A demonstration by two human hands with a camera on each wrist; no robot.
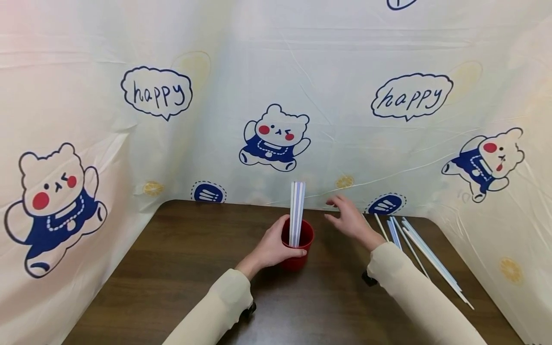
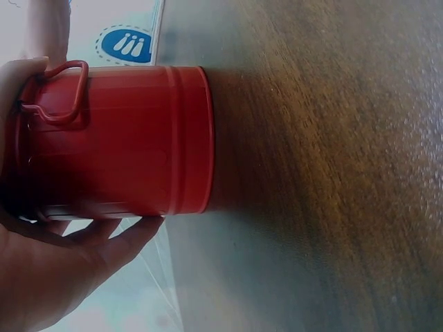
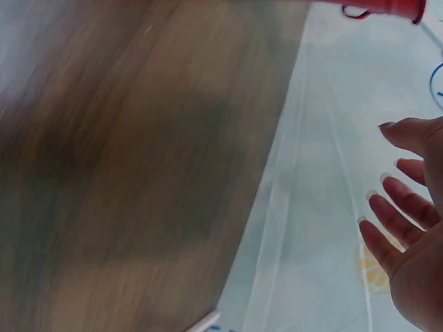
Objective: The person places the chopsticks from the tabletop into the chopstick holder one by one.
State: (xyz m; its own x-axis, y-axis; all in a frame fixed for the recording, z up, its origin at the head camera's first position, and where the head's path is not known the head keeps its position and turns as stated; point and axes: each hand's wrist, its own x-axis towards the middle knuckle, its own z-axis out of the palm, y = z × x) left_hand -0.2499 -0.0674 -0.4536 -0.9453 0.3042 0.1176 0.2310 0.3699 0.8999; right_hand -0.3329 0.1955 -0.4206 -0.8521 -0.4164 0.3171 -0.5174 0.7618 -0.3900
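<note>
My left hand (image 1: 271, 247) grips a small red metal bucket (image 1: 294, 263), thumb along the near rim and fingers round the far left side. A wire loop handle (image 2: 74, 97) shows on its side in the left wrist view. Several slim white sticks with blue stripes (image 1: 297, 211) stand upright in the bucket, their lower ends hidden inside. To the right of the bucket, my right hand (image 1: 348, 219) is raised with fingers spread and slightly bent, holding nothing. In the right wrist view, the bucket (image 3: 394, 7) appears only at the top edge.
Several loose sticks, light blue and white (image 1: 433, 254), lie at the right side of the brown wooden table (image 1: 172, 268), partly behind my right forearm. A white printed cloth (image 1: 336, 120) hangs along the table's back edge and both sides.
</note>
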